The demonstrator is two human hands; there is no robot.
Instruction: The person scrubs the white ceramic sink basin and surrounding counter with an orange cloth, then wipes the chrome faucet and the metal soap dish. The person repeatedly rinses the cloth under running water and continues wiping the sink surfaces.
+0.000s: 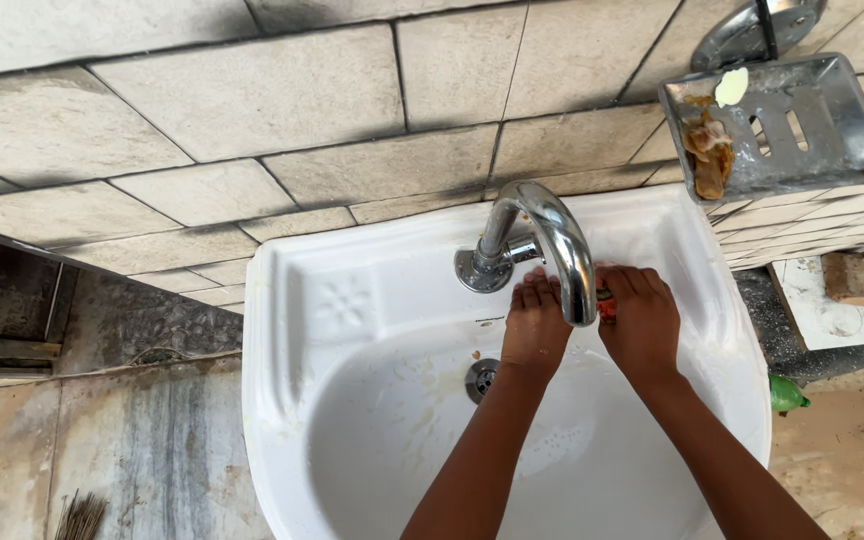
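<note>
Your left hand (535, 325) and right hand (642, 320) meet under the curved chrome tap (552, 245) of a white wall basin (352, 330), backs turned up toward the camera. A small red-orange object (606, 303) shows between them, just behind the spout; your right hand curls closed around it, while your left hand rests beside it with fingers bent, and whether it grips anything cannot be told. The drain (482, 378) sits just left of your left wrist. On the tiled wall up right, a metal soap dish (832, 130) holds soap scraps. A green object (787, 395) lies beyond the basin's right rim.
</note>
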